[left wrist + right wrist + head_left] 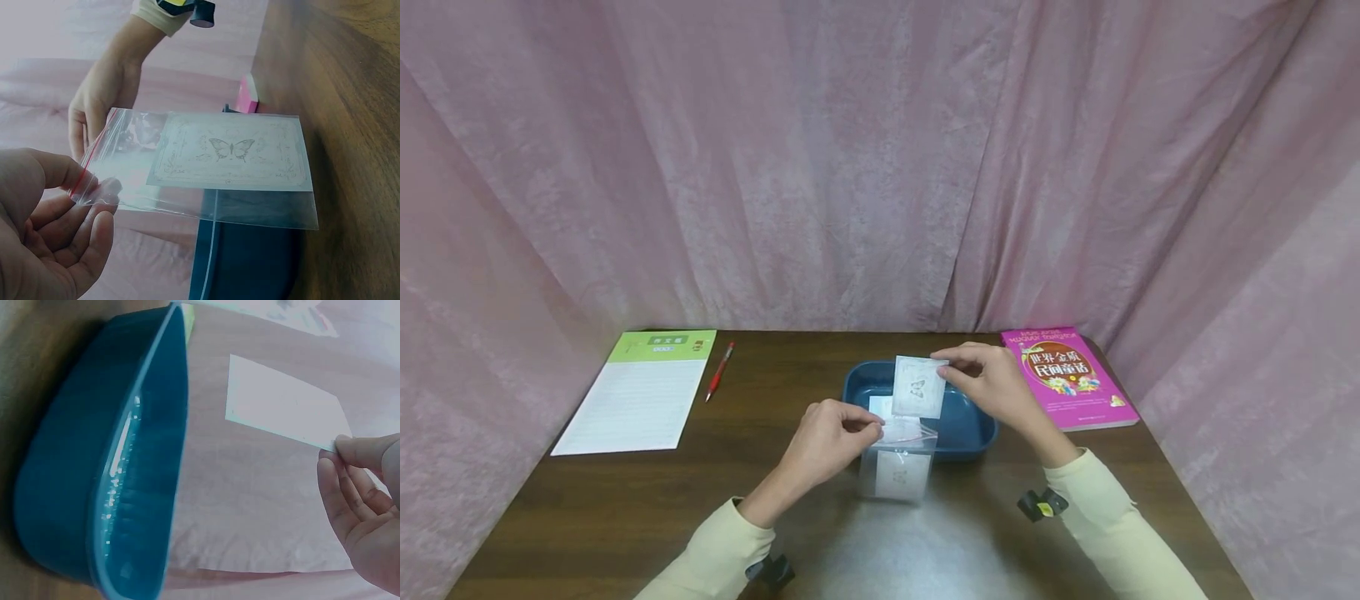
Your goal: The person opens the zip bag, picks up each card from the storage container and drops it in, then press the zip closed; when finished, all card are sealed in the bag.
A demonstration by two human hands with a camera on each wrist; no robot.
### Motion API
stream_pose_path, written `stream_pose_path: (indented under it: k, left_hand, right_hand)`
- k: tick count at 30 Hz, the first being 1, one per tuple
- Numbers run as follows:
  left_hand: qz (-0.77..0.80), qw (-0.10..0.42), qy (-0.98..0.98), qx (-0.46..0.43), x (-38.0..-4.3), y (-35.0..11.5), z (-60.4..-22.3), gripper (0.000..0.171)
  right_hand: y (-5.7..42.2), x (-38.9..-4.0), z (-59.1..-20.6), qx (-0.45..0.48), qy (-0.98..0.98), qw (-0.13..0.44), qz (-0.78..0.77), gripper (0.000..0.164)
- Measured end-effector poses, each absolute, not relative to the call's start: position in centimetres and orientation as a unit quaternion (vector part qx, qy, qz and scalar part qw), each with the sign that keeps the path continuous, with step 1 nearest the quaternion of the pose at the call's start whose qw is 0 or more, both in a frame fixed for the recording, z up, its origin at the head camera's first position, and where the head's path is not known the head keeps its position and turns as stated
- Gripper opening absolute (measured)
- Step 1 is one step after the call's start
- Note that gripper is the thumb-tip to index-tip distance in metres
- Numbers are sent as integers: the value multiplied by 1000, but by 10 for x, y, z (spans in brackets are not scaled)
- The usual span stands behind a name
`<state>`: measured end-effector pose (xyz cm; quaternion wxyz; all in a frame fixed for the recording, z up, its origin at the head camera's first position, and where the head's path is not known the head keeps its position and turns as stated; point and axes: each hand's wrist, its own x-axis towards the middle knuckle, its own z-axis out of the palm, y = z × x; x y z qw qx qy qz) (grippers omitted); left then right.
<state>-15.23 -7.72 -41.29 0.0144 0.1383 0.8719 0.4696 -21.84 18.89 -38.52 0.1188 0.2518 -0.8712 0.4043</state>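
My left hand (827, 442) pinches a clear zip bag (868, 475) by its top corner, beside the red seal strip. Inside the bag lies a white card (231, 150) printed with a butterfly and an ornate border. Between thumb and fingers, my right hand (992, 383) pinches a second butterfly card (919, 387) by its edge, held above the bag's mouth. This card (281, 403) shows a plain pale face in the right wrist view. Both hands are over the near side of a dark blue plastic basin (69, 450), and another white piece (880, 406) shows partly behind the bag.
A lined writing pad (632, 408) with a green header lies at the left of the brown table (760, 450). Next to it is a red pen (720, 371). At the right lies a pink book (1075, 379). Pink curtains (850, 167) enclose the table.
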Motion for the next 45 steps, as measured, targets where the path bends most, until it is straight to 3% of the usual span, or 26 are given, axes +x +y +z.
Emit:
stream_pose_path:
  k: [13,29,45]
  left_hand:
    - [462,8,876,136,-152,-75,-414,13]
    - [460,2,877,137,-153,-75,-415,12]
    - [455,-5,881,133,-154,-74,-414,11]
  right_hand:
    - [187,-203,-361,285,-848,182,408,22]
    - [186,-184,-341,282,-850,179,407,26]
    - [183,-174,-347,292,-844,179,414,27]
